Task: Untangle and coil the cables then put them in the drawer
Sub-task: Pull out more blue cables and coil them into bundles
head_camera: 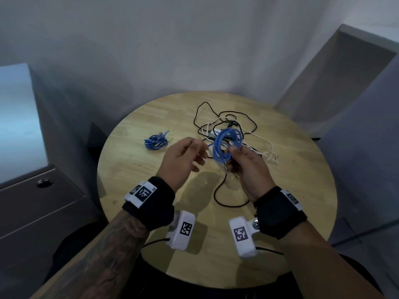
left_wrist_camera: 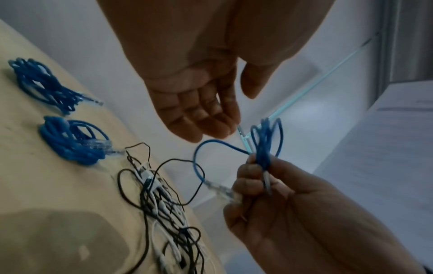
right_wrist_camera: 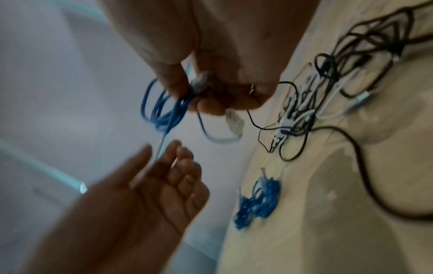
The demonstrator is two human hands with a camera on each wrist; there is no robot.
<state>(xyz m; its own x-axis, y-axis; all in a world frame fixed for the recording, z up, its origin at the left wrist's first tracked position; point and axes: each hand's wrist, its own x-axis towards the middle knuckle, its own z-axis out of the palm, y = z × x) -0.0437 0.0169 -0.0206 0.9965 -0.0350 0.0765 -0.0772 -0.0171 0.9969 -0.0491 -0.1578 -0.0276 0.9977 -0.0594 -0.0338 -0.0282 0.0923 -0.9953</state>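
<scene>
My right hand [head_camera: 234,157] grips a coil of blue cable [head_camera: 226,145] above the round wooden table [head_camera: 133,169]. The same blue coil [left_wrist_camera: 267,146] shows in the left wrist view, with a loose end looping down to a clear plug [left_wrist_camera: 222,191] by my right fingers. My left hand [head_camera: 197,152] hovers just left of the coil, fingers relaxed and holding nothing; its palm [right_wrist_camera: 145,187] faces the coil [right_wrist_camera: 164,109]. Behind my hands, black and white cables lie in a tangle [head_camera: 228,124]. Two coiled blue bundles [left_wrist_camera: 72,140] [left_wrist_camera: 44,83] rest on the table to the left.
A grey cabinet with a round lock [head_camera: 44,183] and drawer fronts stands left of the table. One black cable [head_camera: 220,190] trails toward the near edge between my wrists. A grey panel [head_camera: 336,78] leans at the back right.
</scene>
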